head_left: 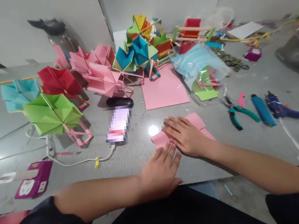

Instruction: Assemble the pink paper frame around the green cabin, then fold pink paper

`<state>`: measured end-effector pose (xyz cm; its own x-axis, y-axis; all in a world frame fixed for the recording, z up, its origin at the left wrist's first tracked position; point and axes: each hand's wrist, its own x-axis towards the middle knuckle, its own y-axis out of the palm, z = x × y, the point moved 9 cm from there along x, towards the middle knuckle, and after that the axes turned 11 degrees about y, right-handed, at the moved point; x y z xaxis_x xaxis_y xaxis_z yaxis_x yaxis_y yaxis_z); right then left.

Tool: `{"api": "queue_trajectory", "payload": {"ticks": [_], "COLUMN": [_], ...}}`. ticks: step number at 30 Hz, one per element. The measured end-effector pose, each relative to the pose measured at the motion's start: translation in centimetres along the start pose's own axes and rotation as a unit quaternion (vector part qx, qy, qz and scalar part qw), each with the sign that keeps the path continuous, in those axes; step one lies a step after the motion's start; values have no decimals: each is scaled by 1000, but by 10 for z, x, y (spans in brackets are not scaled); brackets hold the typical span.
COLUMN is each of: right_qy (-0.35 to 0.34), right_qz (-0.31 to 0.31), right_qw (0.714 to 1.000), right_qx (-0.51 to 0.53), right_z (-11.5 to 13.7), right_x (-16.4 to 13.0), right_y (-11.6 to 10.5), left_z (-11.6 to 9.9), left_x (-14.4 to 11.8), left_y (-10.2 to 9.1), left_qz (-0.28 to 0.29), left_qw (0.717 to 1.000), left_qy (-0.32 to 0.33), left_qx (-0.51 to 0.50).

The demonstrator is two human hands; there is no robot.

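Note:
A sheet of pink paper (197, 121), partly folded over, lies near the front edge of the table. My right hand (186, 134) rests on it with the fingers stretched out flat. Just in front, my left hand (163, 169) is at the paper's near edge, its fingers extended and their tips at the fold. Both hands hide much of the paper. Behind it lies a flat stack of pink paper (165, 92). Left of my hands is a phone (119, 124) with a blurred screen, plugged into a white cable.
Folded paper models stand along the back, including a green one (52, 114) and a red one (59, 81). To the right lie pliers (242, 110), a blue lighter-shaped tube (263, 110) and a glue gun (284, 107). A purple power socket (34, 179) sits at left.

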<state>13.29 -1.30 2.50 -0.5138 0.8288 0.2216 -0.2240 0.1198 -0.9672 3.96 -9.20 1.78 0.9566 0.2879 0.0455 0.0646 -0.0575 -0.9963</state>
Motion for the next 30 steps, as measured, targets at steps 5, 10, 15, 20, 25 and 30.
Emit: {"api": "queue_trajectory", "payload": {"ticks": [5,10,15,20,25,30], "right_qy": [11,30,38,44,44,39], "right_qz": [45,62,81,94,95,95], "right_qw": [999,997,996,994,994,994], "right_qx": [-9,18,30,36,30,27], "right_z": [3,2,-1,-4,-4,-3], "right_x": [-5,-11,-13,-14,-15,-15], "right_y": [1,3,8,12,13,13], "left_z": [3,16,22,24,24,24], "left_x": [-6,-9,-8,-8,-8,-8], "left_y": [-11,-9,6,12,10,8], "left_qz": [-66,-43,27,48,42,36], "left_qw": [996,999,997,995,995,996], "left_qy": [47,-9,-48,-62,-61,-56], "left_qx": [-48,-32,-52,-61,-61,-64]}}
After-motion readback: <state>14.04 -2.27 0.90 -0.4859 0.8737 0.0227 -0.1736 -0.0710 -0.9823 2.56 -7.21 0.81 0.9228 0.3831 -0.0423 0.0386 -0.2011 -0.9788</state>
